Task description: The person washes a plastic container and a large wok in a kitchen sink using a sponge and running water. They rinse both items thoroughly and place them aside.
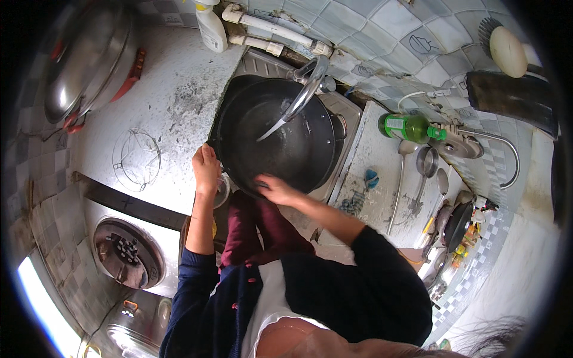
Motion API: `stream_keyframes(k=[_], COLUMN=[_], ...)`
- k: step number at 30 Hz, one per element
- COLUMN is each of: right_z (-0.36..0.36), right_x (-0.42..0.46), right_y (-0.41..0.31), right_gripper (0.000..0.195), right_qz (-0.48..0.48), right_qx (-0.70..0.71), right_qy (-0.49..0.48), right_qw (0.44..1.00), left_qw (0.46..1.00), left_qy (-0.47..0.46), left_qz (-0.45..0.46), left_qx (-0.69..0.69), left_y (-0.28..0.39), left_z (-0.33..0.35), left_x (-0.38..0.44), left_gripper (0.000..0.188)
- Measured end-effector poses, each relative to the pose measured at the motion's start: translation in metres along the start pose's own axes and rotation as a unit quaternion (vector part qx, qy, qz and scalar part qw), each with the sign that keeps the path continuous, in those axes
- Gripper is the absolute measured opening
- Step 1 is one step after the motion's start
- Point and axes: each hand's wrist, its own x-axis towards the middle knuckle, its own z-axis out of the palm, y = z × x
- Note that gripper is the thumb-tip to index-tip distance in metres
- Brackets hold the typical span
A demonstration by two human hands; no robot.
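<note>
A large dark wok (241, 129) rests in the metal sink (351, 112), with a loop handle (342, 124) on its right side. Water streams into it from the chrome faucet (313, 83). At the wok's left edge, my left hand (207, 169) grips the handle there, which the fingers mostly hide. My right hand (278, 190) is blurred at the near inner wall of the wok. Something small and dark shows under its fingers, but I cannot tell what it is.
Left of the sink, a wire rack (136, 159) lies on the worn counter (179, 58) near a big lidded pot (89, 76). A spray bottle (210, 27) stands behind. To the right are a green bottle (405, 127), a ladle (400, 179) and a blue scrubber (371, 178).
</note>
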Motion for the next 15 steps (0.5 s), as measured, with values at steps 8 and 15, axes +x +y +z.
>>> stream_keyframes(k=[8,15], right_z=[-0.162,0.015], right_x=[-0.01,0.072], right_y=[0.041,-0.011], right_gripper=[0.027,0.035], right_qz=[0.084,-0.081], right_qx=[-0.654,-0.118], right_qy=[0.021,0.102], right_qw=[0.752,0.984], left_qw=[1.0,0.999], left_qy=[-0.029,0.003], left_qz=[-0.008,0.013], left_qx=[-0.01,0.041], left_y=[0.0,0.002], left_z=[0.003,0.002], left_x=[0.005,0.002], left_gripper=[0.034,0.038])
